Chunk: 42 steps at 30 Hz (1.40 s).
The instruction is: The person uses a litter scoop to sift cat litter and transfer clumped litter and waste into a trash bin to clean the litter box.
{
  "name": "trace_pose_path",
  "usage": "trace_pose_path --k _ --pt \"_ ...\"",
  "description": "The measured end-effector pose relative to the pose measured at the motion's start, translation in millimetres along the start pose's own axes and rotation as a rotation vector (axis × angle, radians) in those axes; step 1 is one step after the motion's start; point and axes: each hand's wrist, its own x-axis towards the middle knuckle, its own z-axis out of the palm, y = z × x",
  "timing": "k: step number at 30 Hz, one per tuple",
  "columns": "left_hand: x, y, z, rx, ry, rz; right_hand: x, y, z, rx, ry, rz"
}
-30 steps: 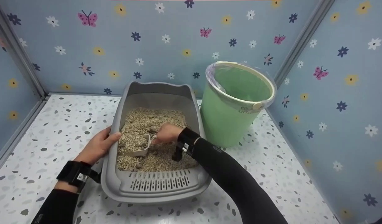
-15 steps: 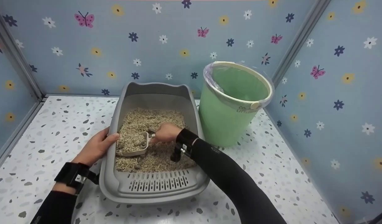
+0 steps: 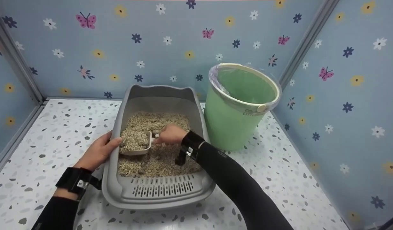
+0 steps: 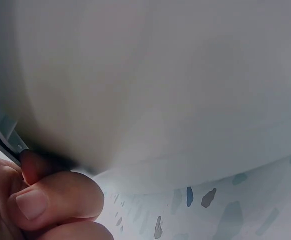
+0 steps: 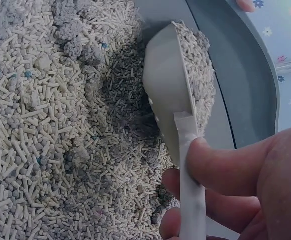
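Observation:
My right hand (image 3: 171, 134) grips the handle of a pale litter scoop (image 5: 166, 85), thumb along one side and fingers curled behind. Pellet litter heaps the scoop, and in the right wrist view it is lifted clear of the litter bed (image 5: 60, 150), close to the box wall. My left hand (image 3: 98, 150) holds the left rim of the grey litter box (image 3: 159, 203), thumb over the top. In the left wrist view its curled fingers (image 4: 60, 197) show under the rim, against the outer wall. Darker clumps lie among the litter.
A green bin (image 3: 233, 127) with a clear liner over its rim stands right of the box, almost against it. Both are on a white speckled surface (image 3: 71, 121). Blue flowered panels (image 3: 170, 25) enclose the back and sides.
The loaded scoop has risen out of the litter, shifting slightly away from me and to the left. The right hand moved a little with it. The left hand stays on the rim.

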Motion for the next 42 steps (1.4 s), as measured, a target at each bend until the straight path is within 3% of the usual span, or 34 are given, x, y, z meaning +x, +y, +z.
trace_pose_path --k 10,15,23,33,42 --pt "-2.0 1.0 -0.9 0.021 -0.006 0.015 -6.5 0 -4 0.087 0.027 -0.017" --pt "0.2 1.3 0.8 -0.022 -0.023 0.036 -10.9 0 -10 0.09 0.035 -0.022" --pt "0.8 0.0 -1.1 0.022 0.005 0.02 -15.6 2 -18 0.065 0.062 -0.066" --pt "0.3 -2.0 -2.8 0.038 0.011 0.018 -27.4 10 -30 0.175 0.115 -0.061" --pt "0.0 -1.8 -2.0 0.011 0.003 0.017 -45.0 2 -45 0.238 0.167 -0.073"
